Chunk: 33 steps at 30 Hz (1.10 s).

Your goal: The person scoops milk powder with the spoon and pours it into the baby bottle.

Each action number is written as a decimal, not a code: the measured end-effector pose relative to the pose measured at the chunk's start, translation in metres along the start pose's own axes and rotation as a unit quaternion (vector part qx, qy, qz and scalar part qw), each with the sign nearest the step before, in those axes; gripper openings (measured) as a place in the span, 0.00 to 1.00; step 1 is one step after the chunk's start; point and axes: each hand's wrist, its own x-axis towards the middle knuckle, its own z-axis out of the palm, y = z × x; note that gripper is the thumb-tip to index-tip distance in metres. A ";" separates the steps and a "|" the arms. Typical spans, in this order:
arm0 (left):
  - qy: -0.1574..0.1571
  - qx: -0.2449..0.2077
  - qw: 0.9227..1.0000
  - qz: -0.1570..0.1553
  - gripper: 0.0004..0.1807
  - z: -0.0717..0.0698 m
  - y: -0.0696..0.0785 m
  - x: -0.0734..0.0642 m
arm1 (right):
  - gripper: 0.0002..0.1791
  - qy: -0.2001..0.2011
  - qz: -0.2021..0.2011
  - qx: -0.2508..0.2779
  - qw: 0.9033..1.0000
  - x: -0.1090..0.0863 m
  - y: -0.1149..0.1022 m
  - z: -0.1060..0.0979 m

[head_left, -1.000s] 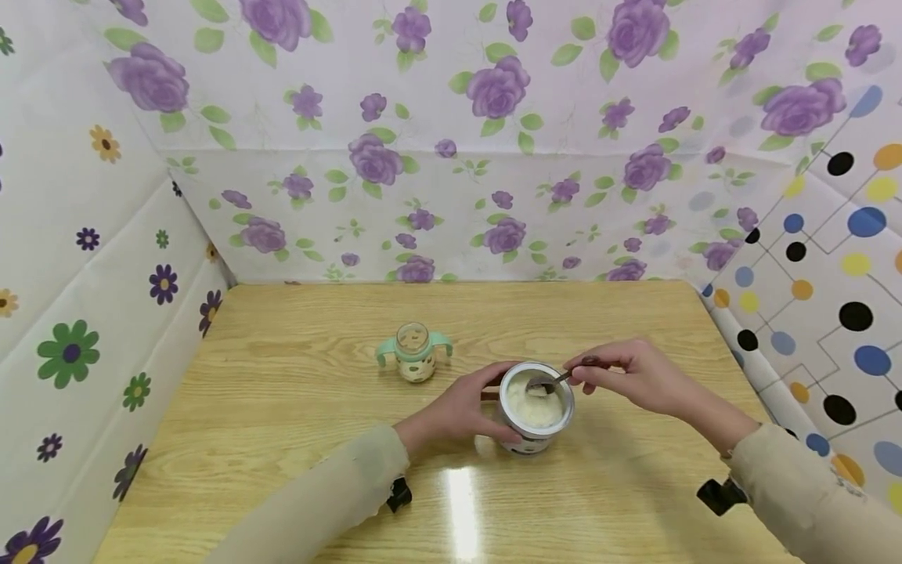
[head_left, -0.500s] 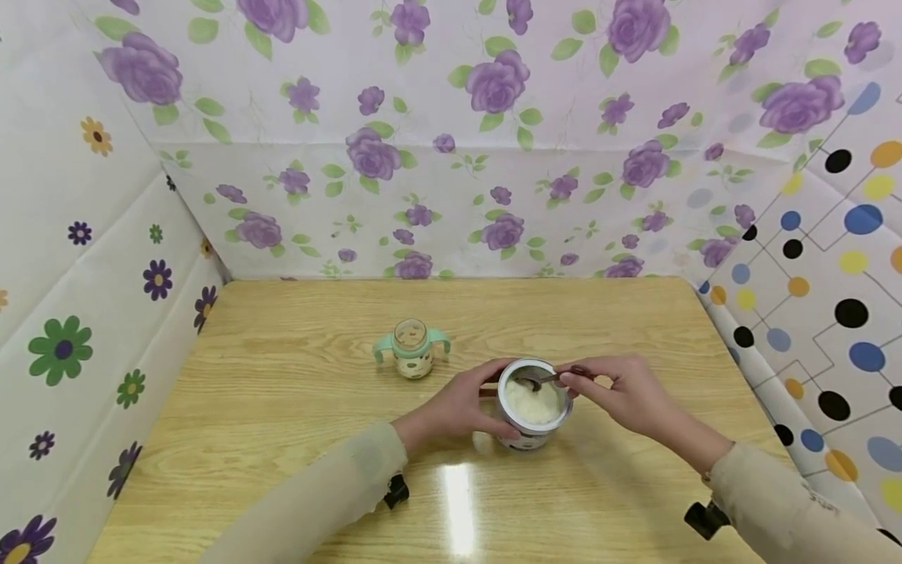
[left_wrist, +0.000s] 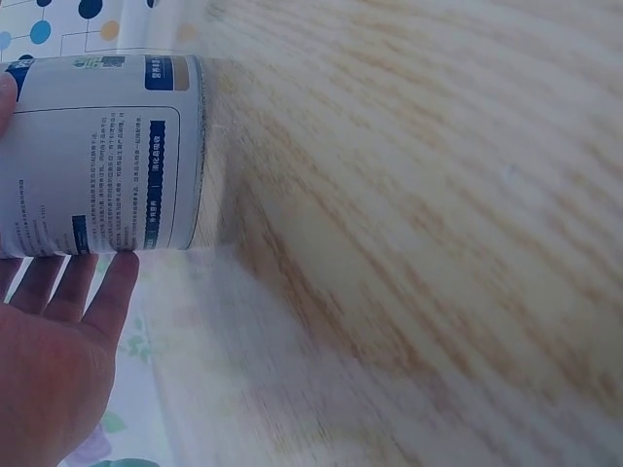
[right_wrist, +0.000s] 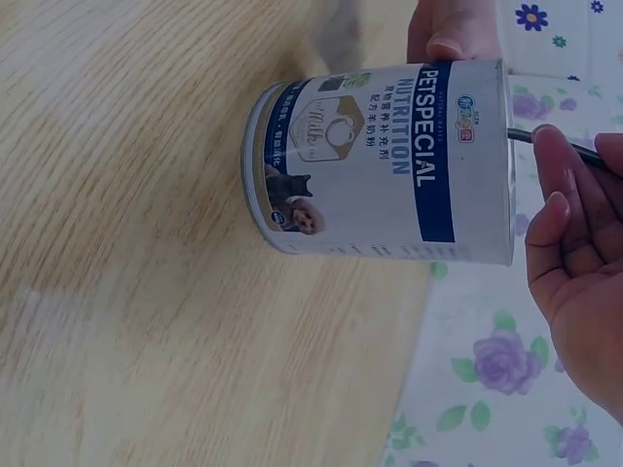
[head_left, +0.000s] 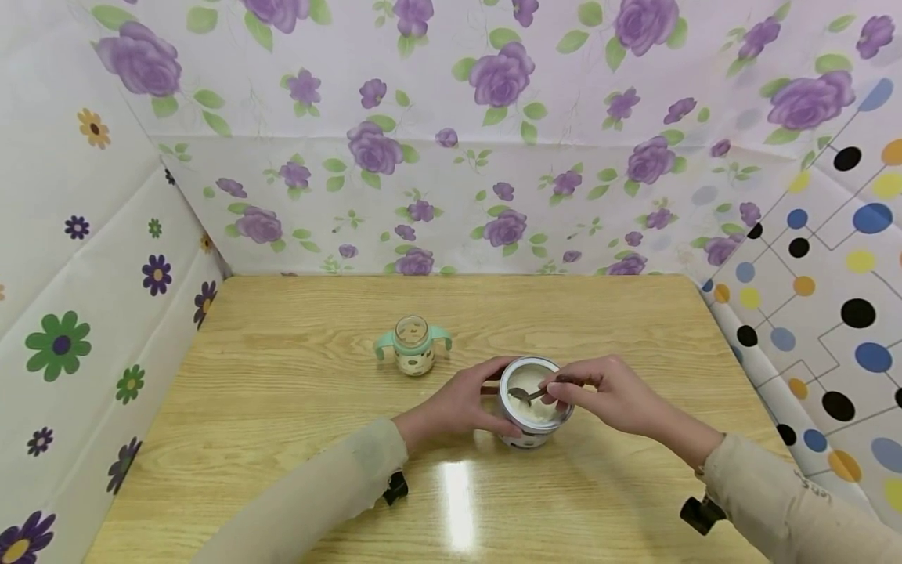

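Observation:
A white-and-blue can of milk powder point(right_wrist: 389, 165) stands upright on the table, its top uncovered. Pale powder point(head_left: 523, 412) shows inside it in the head view. My left hand point(head_left: 458, 407) grips the can's left side, thumb in front and fingers point(left_wrist: 114, 292) against the wall. A metal spoon point(head_left: 520, 394) with a dark handle is pinched in my right hand point(head_left: 613, 395). The spoon's bowl is inside the can, over the powder on the left. The right fingertips hover at the can's rim. How much powder the spoon carries is hard to tell.
A clear baby bottle point(head_left: 413, 362) with a green collar and two green handles stands behind and left of the can. The wooden table point(head_left: 282, 376) meets a flowered cloth point(head_left: 395, 204) at the back, with patterned cloths on both sides.
My right hand has moved left, carrying the spoon's bowl from mid-can toward the back, then down to the left inside. My left hand keeps holding the can in place.

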 end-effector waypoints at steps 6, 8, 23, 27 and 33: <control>0.001 0.005 1.000 -0.002 0.55 0.001 0.001 0.001 | 0.12 0.015 0.055 0.056 0.997 -0.002 0.011 -0.007; 0.002 0.006 1.000 -0.003 0.55 0.002 0.001 0.002 | 0.13 0.021 0.076 0.081 0.994 -0.004 0.017 -0.010; 0.007 0.008 1.000 -0.005 0.56 0.000 0.001 0.000 | 0.18 0.076 0.157 0.424 0.889 -0.026 0.051 -0.011; 0.004 -0.004 1.000 -0.003 0.55 0.000 0.000 0.000 | 0.17 0.080 0.173 0.474 0.860 -0.027 0.051 -0.009; 0.001 -0.012 1.000 -0.002 0.55 0.000 -0.002 0.002 | 0.19 0.088 0.184 0.495 0.845 -0.028 0.052 -0.007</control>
